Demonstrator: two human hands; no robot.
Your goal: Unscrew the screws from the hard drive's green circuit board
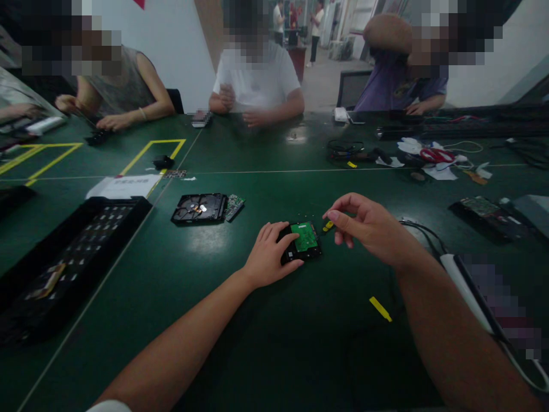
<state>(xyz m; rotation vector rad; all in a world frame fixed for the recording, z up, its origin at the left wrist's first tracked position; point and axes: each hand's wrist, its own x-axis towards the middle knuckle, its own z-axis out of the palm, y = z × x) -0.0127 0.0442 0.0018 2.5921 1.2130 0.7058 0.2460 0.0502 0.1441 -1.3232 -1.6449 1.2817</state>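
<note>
A hard drive (pixel 305 238) lies on the green table with its green circuit board facing up. My left hand (pixel 271 252) rests over its left part, the fingers at the far side and the thumb along the near edge, gripping it. Just right of the drive, my right hand (pixel 364 226) is raised with thumb and index finger pinched; what is between them, if anything, is too small to make out. A small yellow piece (pixel 328 226) shows by those fingertips. Several tiny specks, perhaps screws, lie beyond the drive.
Another hard drive (pixel 199 208) lies to the left beside a loose circuit board (pixel 234 207). A long black tray (pixel 81 263) stands far left. A yellow strip (pixel 380 309) lies near my right forearm, and a screen device (pixel 493 303) is at right. People sit across the table.
</note>
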